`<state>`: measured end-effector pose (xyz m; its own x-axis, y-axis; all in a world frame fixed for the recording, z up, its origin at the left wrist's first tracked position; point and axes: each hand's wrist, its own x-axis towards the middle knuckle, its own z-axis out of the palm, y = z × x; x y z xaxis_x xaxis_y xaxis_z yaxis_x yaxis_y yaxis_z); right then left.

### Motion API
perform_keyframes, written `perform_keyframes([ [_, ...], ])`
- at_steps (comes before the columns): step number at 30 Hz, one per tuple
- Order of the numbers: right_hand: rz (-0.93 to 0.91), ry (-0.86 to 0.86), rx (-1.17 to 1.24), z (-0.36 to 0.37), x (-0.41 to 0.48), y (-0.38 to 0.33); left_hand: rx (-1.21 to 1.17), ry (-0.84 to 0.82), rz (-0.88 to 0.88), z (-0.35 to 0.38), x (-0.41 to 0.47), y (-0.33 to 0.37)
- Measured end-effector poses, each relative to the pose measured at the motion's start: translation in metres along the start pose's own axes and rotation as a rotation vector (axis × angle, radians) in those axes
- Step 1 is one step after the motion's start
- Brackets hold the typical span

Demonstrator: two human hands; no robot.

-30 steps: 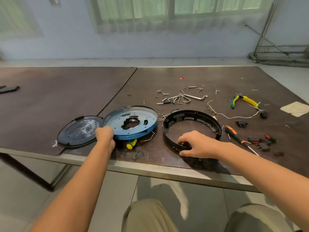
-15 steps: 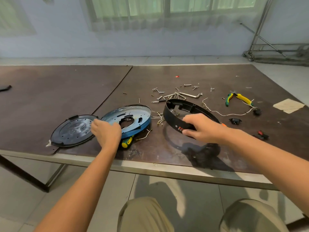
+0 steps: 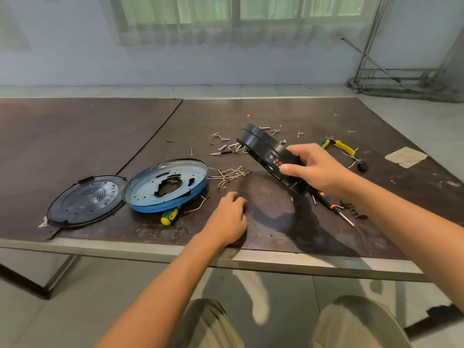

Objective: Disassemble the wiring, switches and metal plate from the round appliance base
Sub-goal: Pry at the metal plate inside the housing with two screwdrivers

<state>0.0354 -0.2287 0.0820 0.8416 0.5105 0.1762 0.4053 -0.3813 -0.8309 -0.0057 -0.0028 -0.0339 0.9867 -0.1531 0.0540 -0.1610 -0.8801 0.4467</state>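
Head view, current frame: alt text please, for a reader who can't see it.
The right hand grips a black ring, tilted above a table; the left hand rests near the table's front edge, fingers loosely curled. To the left lie a blue metal plate and black round cover, with loose screws and pliers behind.

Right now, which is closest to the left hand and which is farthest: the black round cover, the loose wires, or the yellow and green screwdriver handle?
1. Loose wires, just beyond the fingers of the left hand.
2. Screwdriver handle, to its left, poking out from beneath the blue plate.
3. Black round cover, far left.
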Motion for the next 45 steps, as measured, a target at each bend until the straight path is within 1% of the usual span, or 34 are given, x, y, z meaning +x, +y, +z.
perform_keyframes([
  [4,-0.013,0.01,0.016,-0.005,-0.002,-0.004,0.121,0.116,-0.082,0.002,0.022,0.003],
  [7,0.008,0.029,-0.012,-0.011,-0.003,-0.001,0.114,0.109,-0.158,0.001,0.04,0.005],
  [11,0.027,0.059,-0.058,-0.023,-0.009,0.008,0.126,0.176,-0.201,0.001,0.053,0.003],
  [13,0.023,0.071,-0.076,-0.031,-0.01,0.012,0.117,0.144,-0.188,-0.001,0.058,0.005],
  [16,0.006,0.096,-0.101,-0.041,-0.01,0.017,0.077,0.033,-0.114,-0.001,0.066,0.019],
  [20,-0.014,0.111,-0.111,-0.051,-0.01,0.022,-0.062,0.073,0.028,0.018,0.074,0.051],
  [22,-0.017,0.102,-0.107,-0.055,-0.012,0.023,-0.124,0.068,0.073,0.028,0.082,0.069],
  [24,-0.014,0.094,-0.11,-0.059,-0.016,0.025,-0.174,0.004,0.082,0.033,0.09,0.086],
  [26,-0.012,0.093,-0.123,-0.064,-0.02,0.027,-0.149,-0.08,0.086,0.037,0.097,0.098],
  [30,-0.007,0.091,-0.156,-0.073,-0.025,0.031,-0.146,-0.075,0.118,0.042,0.102,0.118],
  [33,-0.007,0.104,-0.167,-0.079,-0.028,0.034,-0.13,-0.128,0.082,0.049,0.108,0.132],
  [36,-0.01,0.104,-0.185,-0.083,-0.031,0.037,-0.317,-0.057,0.049,0.058,0.108,0.138],
  [39,-0.028,0.105,-0.232,-0.084,-0.032,0.04,-0.507,0.027,-0.021,0.058,0.099,0.128],
  [43,-0.066,0.077,-0.279,-0.072,-0.03,0.035,-0.579,0.195,-0.142,0.037,0.095,0.089],
  [45,-0.094,0.041,-0.334,-0.062,-0.027,0.031,-0.57,0.241,-0.199,0.02,0.091,0.062],
])
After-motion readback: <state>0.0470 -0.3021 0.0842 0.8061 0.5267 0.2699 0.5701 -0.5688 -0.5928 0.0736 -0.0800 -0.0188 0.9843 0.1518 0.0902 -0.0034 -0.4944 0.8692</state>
